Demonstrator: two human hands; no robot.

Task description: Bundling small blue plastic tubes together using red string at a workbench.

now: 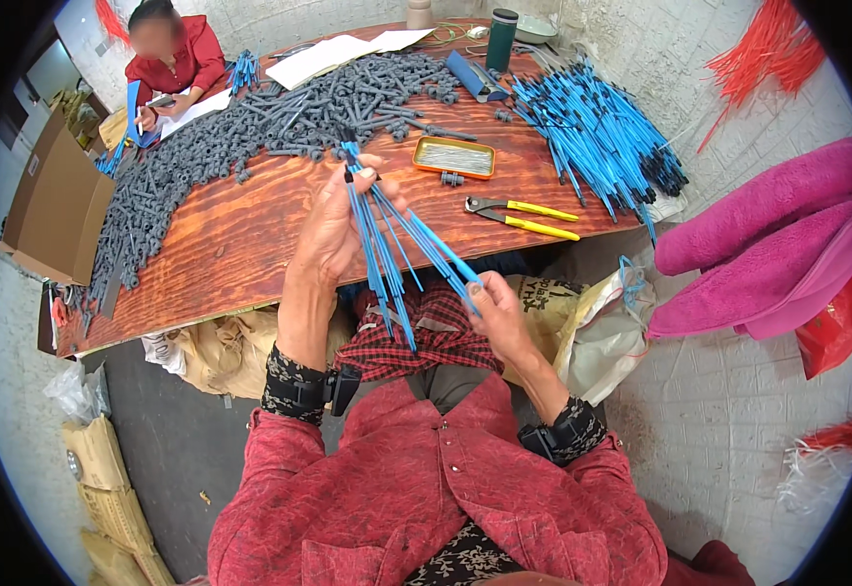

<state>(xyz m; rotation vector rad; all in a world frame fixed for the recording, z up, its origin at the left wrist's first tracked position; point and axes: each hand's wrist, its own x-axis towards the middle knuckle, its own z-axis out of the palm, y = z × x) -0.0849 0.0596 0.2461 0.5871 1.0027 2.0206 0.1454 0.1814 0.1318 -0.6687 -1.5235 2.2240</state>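
My left hand (pixel 326 232) is closed round a fanned bunch of thin blue rods (pixel 379 259) with black ends, held over the table's front edge. The black ends point up past my fingers, and the loose blue ends hang down over my lap. To the right, my right hand (pixel 502 317) pinches the lower ends of a few rods drawn out from the same bunch. Beyond my hands, a big heap of grey plastic fittings (pixel 348 93) curves across the table (pixel 240 234). A large pile of similar blue rods (pixel 592 137) lies at the right.
Yellow-handled pincers (pixel 528 217) and a shallow yellow tin (pixel 455 156) of fine metal pins lie on the table. A dark green flask (pixel 501 41) stands behind. At the far left, a person (pixel 177 59) sits near a cardboard box (pixel 60 200). Sacks (pixel 602 332) stand below the table edge.
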